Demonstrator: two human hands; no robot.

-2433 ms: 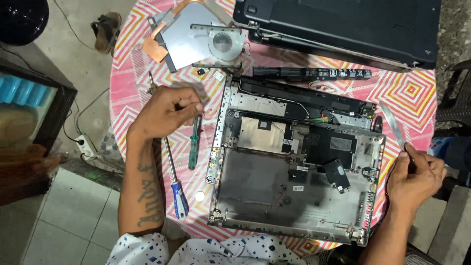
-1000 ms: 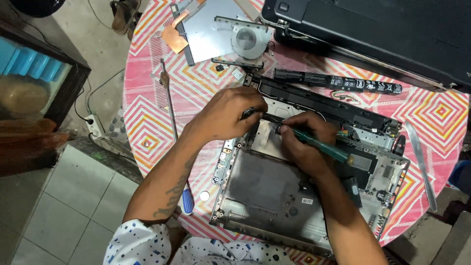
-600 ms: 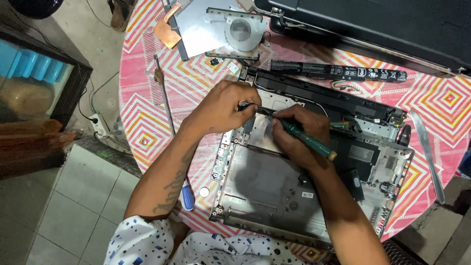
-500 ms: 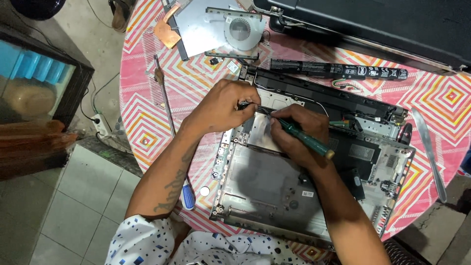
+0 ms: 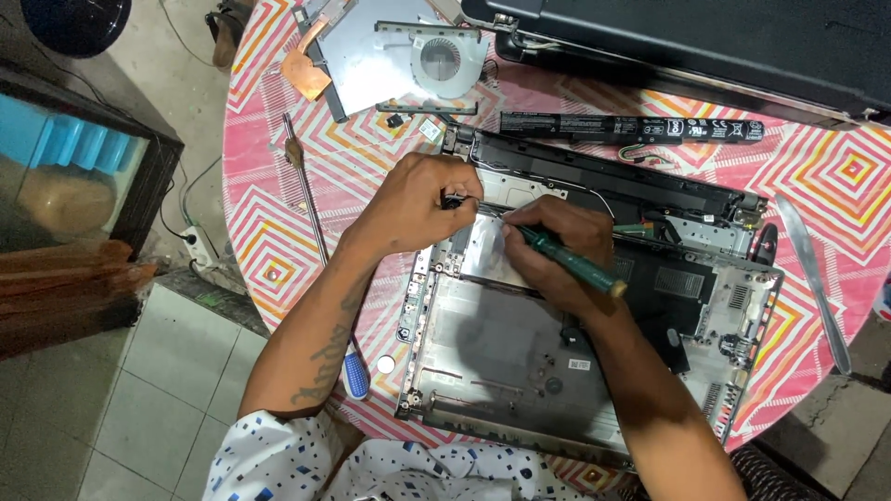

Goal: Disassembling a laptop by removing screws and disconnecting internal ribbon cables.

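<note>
The opened laptop base (image 5: 520, 362) lies on the round worktop (image 5: 278, 241), which is covered by a pink, diamond-patterned cloth. Both hands work at its upper left part. The left hand (image 5: 418, 204) is closed, fingertips pinching a small dark part at the edge of the base; what the part is cannot be told. The right hand (image 5: 552, 250) is wrapped around a green-handled screwdriver (image 5: 566, 264), its tip pointing toward the left hand's fingertips, the two hands nearly touching.

Surroundings: a long black battery bar (image 5: 631, 127) lies just above the base. A cooling fan on a metal plate (image 5: 399, 56) with a copper pad sits near the far edge. A large black lid (image 5: 705, 37) lies across the top right. A thin rod (image 5: 306, 199) lies left of the left forearm, and a blue-handled screwdriver (image 5: 355, 371) rests beneath that forearm beside a small white disc (image 5: 385, 365). A flat metal blade (image 5: 817, 278) lies at the right. Nothing blocks the hands.

Inside the base, a black panel (image 5: 673, 288) sits at the right; the lower left is bare grey shell.
</note>
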